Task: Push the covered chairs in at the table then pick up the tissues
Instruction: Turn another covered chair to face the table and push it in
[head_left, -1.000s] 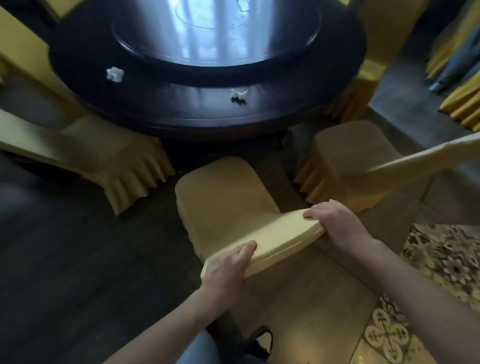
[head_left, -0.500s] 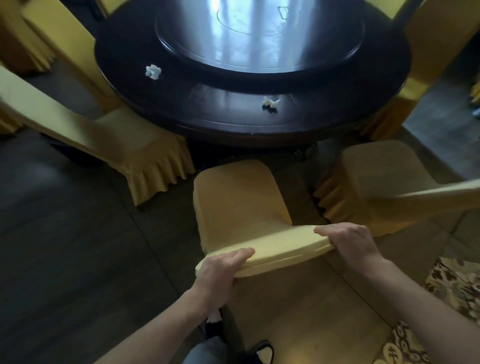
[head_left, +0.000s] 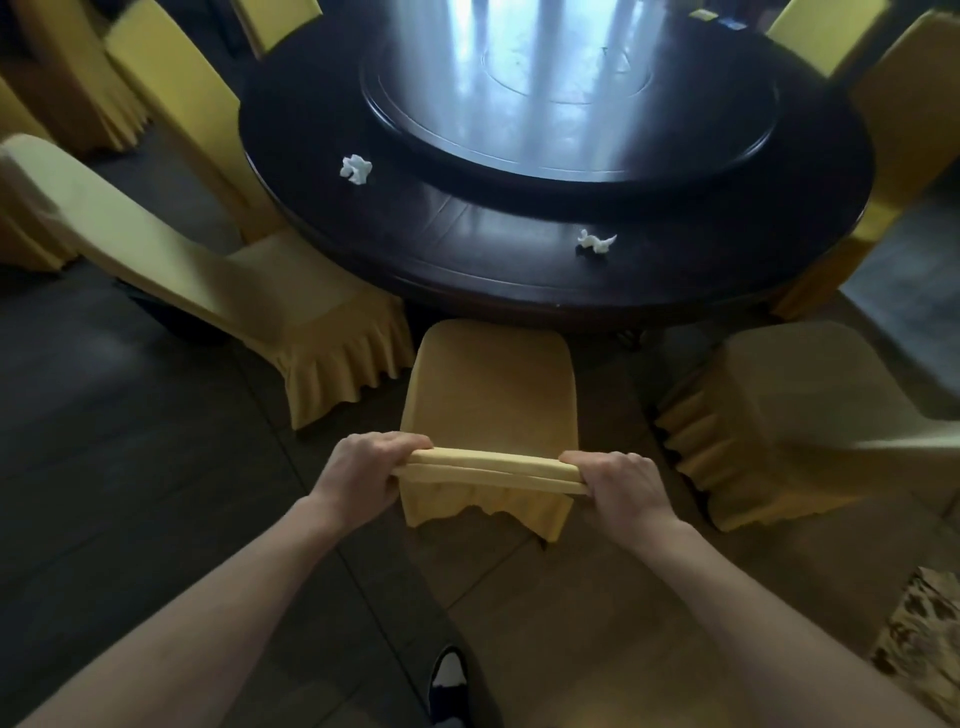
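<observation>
Two hands grip the top edge of the backrest of the middle covered chair (head_left: 491, 395), which sits at lower centre of the frame with the front of its seat right at the rim of the dark round table (head_left: 467, 270). Half a second ago the chair stood turned, its back slanting down to the left and a gap of floor between seat and table; now the backrest runs level across the frame and the seat has closed up to the table edge. The left hand (head_left: 363, 475) is curled shut over the left end of the backrest, fingers on top; the right hand (head_left: 621, 486) is closed the same way over the right end. Both forearms stretch straight forward from the bottom corners of the frame.

One crumpled white tissue (head_left: 356, 169) lies on the tabletop at upper left, and a second tissue (head_left: 596, 242) lies nearer the rim, right of centre. Another covered chair (head_left: 218, 291) stands angled at left, and a third chair (head_left: 779, 415) sits at right, apart from the table. A shoe (head_left: 448, 680) shows at bottom centre.
</observation>
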